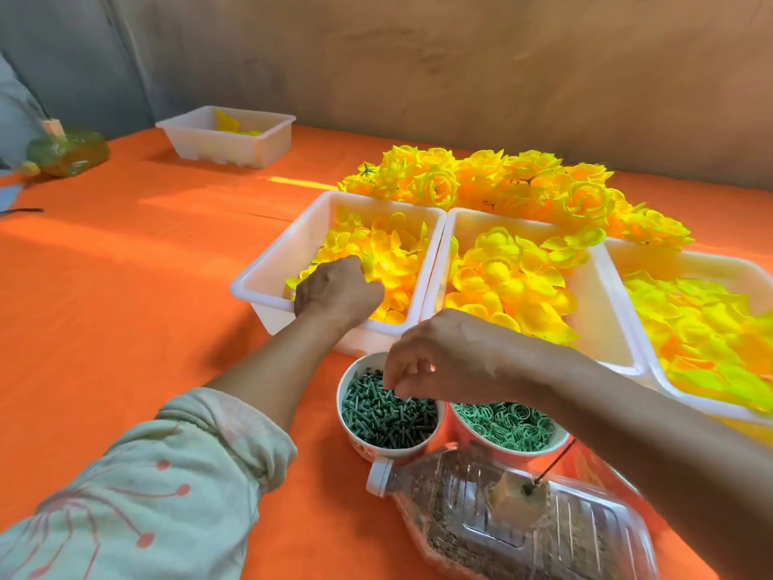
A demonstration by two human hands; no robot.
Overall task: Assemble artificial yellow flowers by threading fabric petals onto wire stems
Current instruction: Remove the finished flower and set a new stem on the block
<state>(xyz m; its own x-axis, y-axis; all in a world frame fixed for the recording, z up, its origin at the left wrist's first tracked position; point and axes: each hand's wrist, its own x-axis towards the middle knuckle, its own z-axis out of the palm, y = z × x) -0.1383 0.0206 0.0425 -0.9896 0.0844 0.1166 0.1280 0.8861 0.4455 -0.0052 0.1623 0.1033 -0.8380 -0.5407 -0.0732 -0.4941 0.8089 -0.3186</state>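
3 trays (293, 244) stand side by side behind 2 cups (368, 450); flowers (502, 177) lie behind the trays.

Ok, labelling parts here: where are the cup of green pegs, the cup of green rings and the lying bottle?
cup of green pegs (340, 395): head view, left white rim
cup of green rings (464, 437): head view, orange outer wall
bottle (523, 546): head view, clear side wall

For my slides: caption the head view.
Left hand grips petals in a tray; right hand reaches into a cup of green pegs.
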